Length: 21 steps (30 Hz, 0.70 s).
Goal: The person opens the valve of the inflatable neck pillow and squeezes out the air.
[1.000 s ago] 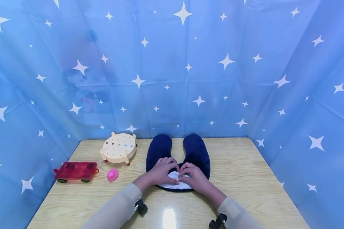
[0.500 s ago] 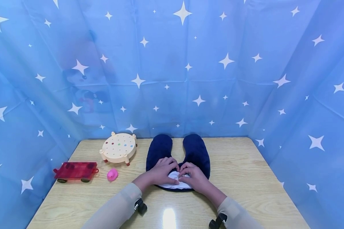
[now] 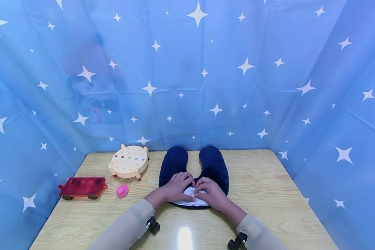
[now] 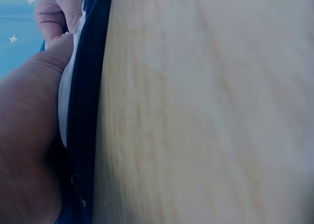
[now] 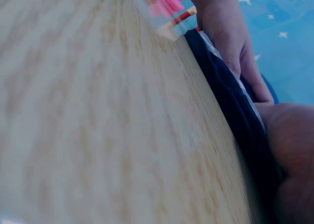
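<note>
A navy U-shaped neck pillow [image 3: 213,161] lies on the table, its two arms pointing to the back. Along its near curve the cover gapes, and white lining [image 3: 187,203] shows. My left hand [image 3: 176,187] grips the left part of this opening, thumb across the white and fingers bent over the inner edge. Opposite it, my right hand [image 3: 214,195] pinches at the opening with bent fingers, its fingertips close to the left ones. The left wrist view shows the zipper teeth [image 4: 68,111] along the dark edge and a zipper pull [image 4: 78,190] lower down. Exactly what the fingertips pinch is partly hidden.
Left of the pillow stand a cream round toy table [image 3: 129,161] with short legs, a small pink toy duck [image 3: 122,191] and a translucent red toy wagon [image 3: 84,186]. A blue star-patterned curtain [image 3: 187,80] encloses the wooden table [image 3: 268,208] at the back and sides.
</note>
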Motion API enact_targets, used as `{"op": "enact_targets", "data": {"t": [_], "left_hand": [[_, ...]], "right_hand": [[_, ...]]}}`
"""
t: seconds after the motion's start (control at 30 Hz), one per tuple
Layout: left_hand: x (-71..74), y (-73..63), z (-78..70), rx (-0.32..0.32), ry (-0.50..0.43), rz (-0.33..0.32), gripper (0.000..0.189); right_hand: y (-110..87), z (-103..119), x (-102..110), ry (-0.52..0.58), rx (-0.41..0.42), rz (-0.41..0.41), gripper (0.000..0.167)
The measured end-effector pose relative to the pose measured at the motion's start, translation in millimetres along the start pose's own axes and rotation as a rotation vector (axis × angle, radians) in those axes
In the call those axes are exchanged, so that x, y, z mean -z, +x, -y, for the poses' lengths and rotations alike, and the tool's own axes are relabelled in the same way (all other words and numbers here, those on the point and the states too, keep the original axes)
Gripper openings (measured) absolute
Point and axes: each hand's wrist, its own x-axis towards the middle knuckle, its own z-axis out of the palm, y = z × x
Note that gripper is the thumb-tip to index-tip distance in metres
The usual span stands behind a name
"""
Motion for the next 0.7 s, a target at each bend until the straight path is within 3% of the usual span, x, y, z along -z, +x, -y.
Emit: {"op": "enact_targets", "data": {"t": [0.7], "left_hand": [[-0.7, 0.1, 1.7, -0.010, -0.008, -0.001, 0.044]], "right_hand": [[0.4, 1.0, 1.4, -0.015, 0.005, 0.006, 0.015]]}}
